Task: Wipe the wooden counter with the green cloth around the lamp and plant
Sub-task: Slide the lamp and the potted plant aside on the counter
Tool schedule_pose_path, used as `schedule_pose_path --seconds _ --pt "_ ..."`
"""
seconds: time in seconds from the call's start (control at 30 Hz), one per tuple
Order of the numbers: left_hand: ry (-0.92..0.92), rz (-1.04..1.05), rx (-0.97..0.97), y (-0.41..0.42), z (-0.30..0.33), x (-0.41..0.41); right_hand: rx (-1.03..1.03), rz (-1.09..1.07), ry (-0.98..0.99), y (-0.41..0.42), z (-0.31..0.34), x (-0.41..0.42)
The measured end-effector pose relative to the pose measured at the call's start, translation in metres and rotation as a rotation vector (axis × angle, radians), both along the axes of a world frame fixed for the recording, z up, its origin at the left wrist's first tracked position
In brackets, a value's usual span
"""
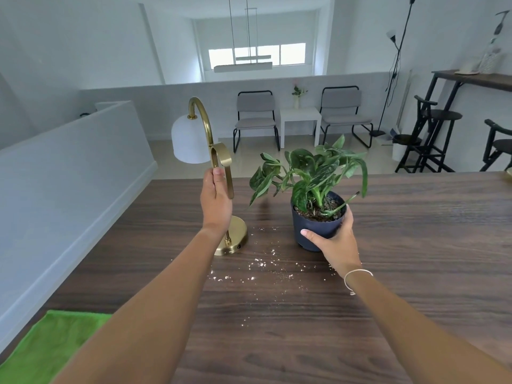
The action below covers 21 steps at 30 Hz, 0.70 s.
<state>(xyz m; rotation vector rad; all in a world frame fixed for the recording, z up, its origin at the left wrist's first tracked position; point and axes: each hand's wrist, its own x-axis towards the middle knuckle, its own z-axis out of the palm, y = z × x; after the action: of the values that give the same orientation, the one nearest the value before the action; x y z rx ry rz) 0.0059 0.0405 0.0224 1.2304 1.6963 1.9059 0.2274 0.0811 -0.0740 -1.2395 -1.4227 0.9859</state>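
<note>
Now we grip the brass lamp [219, 173] by its stem with our left hand [215, 202], its round base on the wooden counter [401, 245]. Our right hand [336, 239] wraps the dark pot of the plant [315, 189], just beside the lamp. White crumbs [257, 266] lie scattered before both. The green cloth [50, 347] lies flat at the counter's near left corner, well apart from both hands.

No text, label, brand or number can be read anywhere.
</note>
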Motion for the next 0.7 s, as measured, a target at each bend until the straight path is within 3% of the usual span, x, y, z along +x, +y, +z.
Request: schedule_pose_path --seconds 0.7 --pt "-0.435 -0.347 0.018 -0.003 0.006 -0.019 0.058 0.055 0.102 0.009 -0.004 -0.005"
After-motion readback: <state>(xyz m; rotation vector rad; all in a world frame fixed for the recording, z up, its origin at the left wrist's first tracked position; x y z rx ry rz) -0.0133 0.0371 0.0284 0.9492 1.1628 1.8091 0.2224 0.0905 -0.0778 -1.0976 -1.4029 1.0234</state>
